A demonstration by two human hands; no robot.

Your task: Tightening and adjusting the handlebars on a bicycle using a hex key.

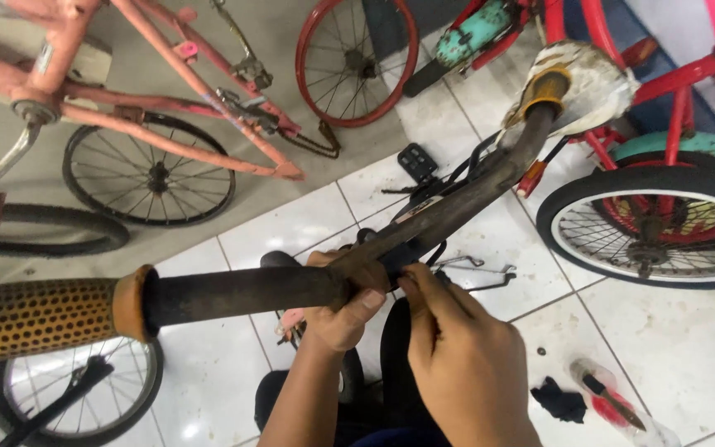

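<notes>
Rusty matt metal handlebar (291,290), dimpled rubber grip (39,316), glossy floor tiles (672,348)

Left grip (343,308) closed, right grip (448,339) pinching.

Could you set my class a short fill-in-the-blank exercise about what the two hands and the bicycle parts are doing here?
1. Both hands, the left hand and the right hand, meet at the middle of a dark, rusty ____.
2. The near grip is orange with a pattern of black ____.
3. The floor is laid with white ____.
4. A screwdriver with a clear handle lies beside a black ____.

Missing words: handlebar; dots; tiles; cloth
</notes>
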